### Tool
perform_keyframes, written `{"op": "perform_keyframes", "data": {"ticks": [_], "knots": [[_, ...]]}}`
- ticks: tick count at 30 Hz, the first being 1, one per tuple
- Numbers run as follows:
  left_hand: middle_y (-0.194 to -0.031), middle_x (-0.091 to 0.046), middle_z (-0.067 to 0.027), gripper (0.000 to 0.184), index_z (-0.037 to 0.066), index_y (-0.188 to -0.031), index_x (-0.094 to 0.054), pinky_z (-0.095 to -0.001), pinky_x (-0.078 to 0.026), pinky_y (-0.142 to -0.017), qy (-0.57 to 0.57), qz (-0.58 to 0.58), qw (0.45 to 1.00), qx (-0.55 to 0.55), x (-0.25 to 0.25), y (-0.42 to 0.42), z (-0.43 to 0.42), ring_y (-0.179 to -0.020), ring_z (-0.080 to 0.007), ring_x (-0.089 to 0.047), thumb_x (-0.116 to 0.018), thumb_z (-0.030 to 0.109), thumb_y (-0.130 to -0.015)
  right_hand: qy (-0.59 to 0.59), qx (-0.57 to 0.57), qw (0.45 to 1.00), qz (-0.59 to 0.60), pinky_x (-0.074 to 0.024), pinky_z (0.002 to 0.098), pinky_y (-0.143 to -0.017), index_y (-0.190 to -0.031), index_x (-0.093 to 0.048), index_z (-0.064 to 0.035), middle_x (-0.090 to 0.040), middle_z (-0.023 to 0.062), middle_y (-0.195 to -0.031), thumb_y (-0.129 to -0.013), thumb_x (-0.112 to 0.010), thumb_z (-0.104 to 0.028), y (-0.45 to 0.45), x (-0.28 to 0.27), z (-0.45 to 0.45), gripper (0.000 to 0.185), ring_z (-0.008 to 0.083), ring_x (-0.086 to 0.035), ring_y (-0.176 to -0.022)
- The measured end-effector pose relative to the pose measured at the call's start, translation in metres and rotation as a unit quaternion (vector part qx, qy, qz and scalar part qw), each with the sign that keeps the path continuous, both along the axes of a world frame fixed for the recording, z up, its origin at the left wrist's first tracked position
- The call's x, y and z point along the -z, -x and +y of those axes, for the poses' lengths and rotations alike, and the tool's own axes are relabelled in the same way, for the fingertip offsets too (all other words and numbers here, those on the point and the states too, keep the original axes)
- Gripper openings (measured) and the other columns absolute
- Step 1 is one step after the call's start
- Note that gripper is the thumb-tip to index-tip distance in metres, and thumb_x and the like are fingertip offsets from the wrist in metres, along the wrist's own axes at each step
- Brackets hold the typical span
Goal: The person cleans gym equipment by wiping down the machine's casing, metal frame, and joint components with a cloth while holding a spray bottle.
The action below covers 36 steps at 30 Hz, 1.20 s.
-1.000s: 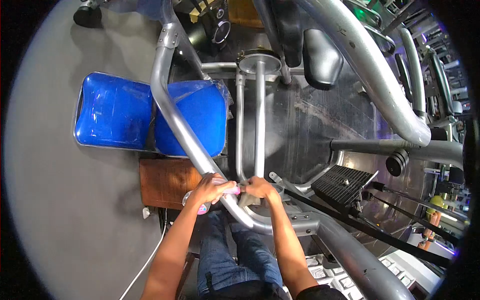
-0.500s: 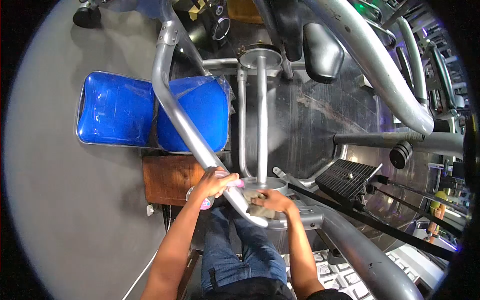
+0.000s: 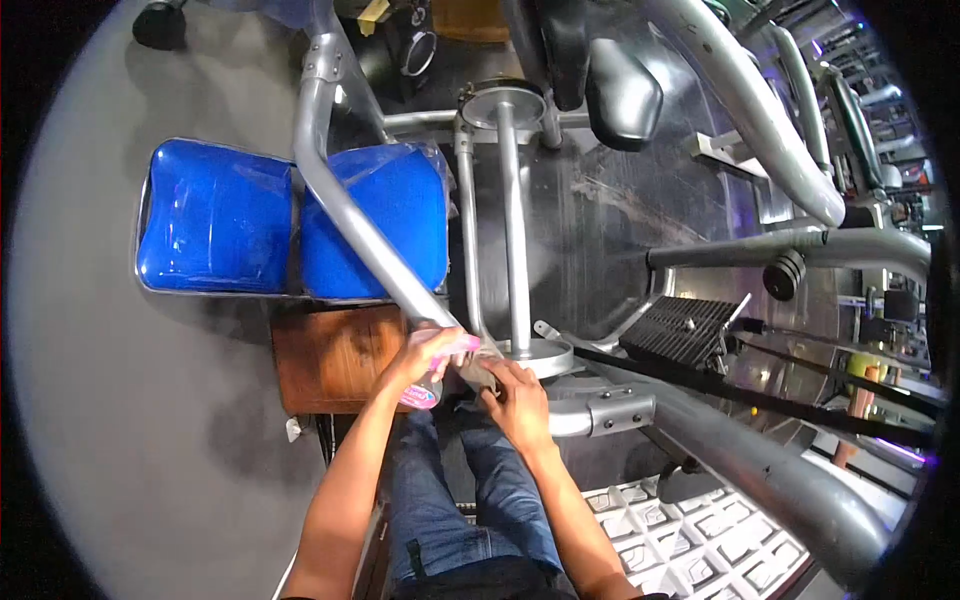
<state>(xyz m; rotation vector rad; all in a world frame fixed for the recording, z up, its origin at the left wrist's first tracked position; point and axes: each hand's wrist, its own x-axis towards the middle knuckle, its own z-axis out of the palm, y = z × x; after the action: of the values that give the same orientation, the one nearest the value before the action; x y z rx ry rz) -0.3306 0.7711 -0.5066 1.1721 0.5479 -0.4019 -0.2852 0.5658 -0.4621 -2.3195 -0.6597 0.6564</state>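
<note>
My left hand (image 3: 428, 352) is closed around a clear spray bottle (image 3: 420, 397) with a pink label and pink spray head, its nozzle pointing right over the silver tube. My right hand (image 3: 520, 402) presses a greyish-beige cloth (image 3: 478, 374) to the lower part of that bent silver tube (image 3: 375, 255), close to the spray head. Fingers of the right hand cover part of the cloth. Both hands are near each other, above my jeans-covered legs.
A blue padded chair (image 3: 220, 215) stands left behind the tube, with a wooden seat or box (image 3: 335, 355) below it. To the right are a ribbed black foot plate (image 3: 680, 330), a thick grey frame tube (image 3: 760, 480) and a black padded cushion (image 3: 622, 95).
My right hand has slid the cloth up and left along the tube, closer to the spray bottle. The left hand keeps its hold on the bottle. The view has shifted slightly.
</note>
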Motion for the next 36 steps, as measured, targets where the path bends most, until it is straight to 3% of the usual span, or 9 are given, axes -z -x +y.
{"op": "perform_keyframes", "data": {"ticks": [6,14,20,22,27,30,32,34,36], "knots": [[-0.074,-0.063,-0.0072,0.044,-0.001,-0.089,-0.068,-0.0244,-0.043,-0.043,0.005,-0.043,0.989,-0.141,0.005,0.068,0.012,-0.049,-0.0096,-0.052,-0.051,0.039,-0.097,0.115,0.068,0.991,-0.019,-0.0512,0.0411,-0.089,-0.118,-0.066,-0.0227,-0.062,0.0045,-0.117,-0.069,-0.078,-0.010,0.044,-0.029,-0.037,0.052,0.0309,-0.059,-0.104],[-0.079,-0.064,-0.0079,0.046,-0.002,-0.095,-0.065,-0.0249,-0.045,-0.048,-0.010,-0.022,0.993,-0.119,-0.028,0.132,0.034,-0.052,-0.0103,-0.053,-0.048,0.040,-0.098,0.032,0.102,0.973,-0.207,-0.0484,0.0403,-0.093,-0.122,-0.065,-0.0227,-0.061,0.0054,-0.118,-0.063,-0.075,0.000,0.070,-0.003,0.013,0.065,0.0316,-0.058,-0.107],[-0.072,-0.061,-0.0030,0.032,0.001,-0.085,-0.066,-0.0240,-0.043,-0.049,0.008,-0.025,0.999,-0.036,-0.042,0.144,0.054,-0.055,-0.0075,-0.054,-0.065,0.032,-0.092,0.039,0.176,0.966,-0.186,-0.0500,0.0414,-0.093,-0.126,-0.061,-0.0272,-0.059,0.0023,-0.122,-0.064,-0.072,0.003,0.077,0.018,0.055,0.070,0.0309,-0.057,-0.109],[-0.059,-0.053,-0.0001,0.026,0.001,-0.081,-0.062,-0.0251,-0.042,-0.049,-0.112,-0.043,0.993,-0.010,-0.044,0.142,0.053,-0.050,-0.0084,-0.052,-0.069,0.024,-0.090,0.030,0.243,0.953,-0.178,-0.0499,0.0404,-0.093,-0.122,-0.064,-0.0265,-0.060,0.0027,-0.120,-0.064,-0.071,0.005,0.092,0.019,0.051,0.066,0.0301,-0.058,-0.109],[-0.070,-0.055,0.0026,0.022,0.004,-0.084,-0.061,-0.0235,-0.041,-0.053,-0.128,-0.010,0.992,-0.019,-0.029,0.135,0.061,-0.056,-0.0047,-0.051,-0.070,0.022,-0.090,-0.062,0.417,0.896,-0.140,-0.0461,0.0343,-0.096,-0.118,-0.067,-0.0079,-0.063,0.0114,-0.111,-0.074,-0.062,0.009,0.141,0.041,0.034,0.047,0.0268,-0.060,-0.108],[-0.071,-0.053,0.0031,0.023,0.004,-0.084,-0.061,-0.0229,-0.040,-0.054,-0.147,-0.008,0.989,-0.028,-0.030,0.128,0.065,-0.057,-0.0045,-0.049,-0.069,0.024,-0.091,-0.171,0.575,0.800,0.014,-0.0451,0.0360,-0.098,-0.128,-0.057,-0.0006,-0.061,0.0106,-0.119,-0.091,-0.059,-0.005,0.170,0.068,0.039,0.038,0.0253,-0.059,-0.110],[-0.072,-0.052,0.0036,0.023,0.003,-0.086,-0.061,-0.0226,-0.039,-0.055,-0.150,-0.001,0.989,-0.016,-0.030,0.124,0.068,-0.060,-0.0044,-0.049,-0.068,0.024,-0.091,-0.394,0.690,0.553,0.250,-0.0457,0.0377,-0.100,-0.136,-0.050,-0.0048,-0.059,0.0098,-0.125,-0.095,-0.059,-0.012,0.185,0.080,0.041,0.043,0.0274,-0.058,-0.112],[-0.068,-0.052,0.0054,0.028,0.006,-0.085,-0.060,-0.0212,-0.039,-0.053,-0.185,-0.053,0.981,-0.030,-0.025,0.122,0.072,-0.059,-0.0026,-0.049,-0.069,0.031,-0.092,-0.437,0.683,0.517,0.276,-0.0457,0.0434,-0.100,-0.138,-0.046,-0.0077,-0.057,0.0077,-0.128,-0.097,-0.058,-0.021,0.188,0.093,0.047,0.045,0.0283,-0.057,-0.115],[-0.068,-0.052,0.0052,0.026,0.006,-0.086,-0.059,-0.0215,-0.039,-0.053,-0.190,-0.055,0.980,-0.026,-0.024,0.122,0.076,-0.060,-0.0022,-0.049,-0.068,0.030,-0.092,-0.534,0.674,0.396,0.322,-0.0439,0.0500,-0.101,-0.135,-0.049,-0.0086,-0.056,0.0059,-0.129,-0.098,-0.056,-0.027,0.177,0.104,0.056,0.042,0.0284,-0.055,-0.117]]}}
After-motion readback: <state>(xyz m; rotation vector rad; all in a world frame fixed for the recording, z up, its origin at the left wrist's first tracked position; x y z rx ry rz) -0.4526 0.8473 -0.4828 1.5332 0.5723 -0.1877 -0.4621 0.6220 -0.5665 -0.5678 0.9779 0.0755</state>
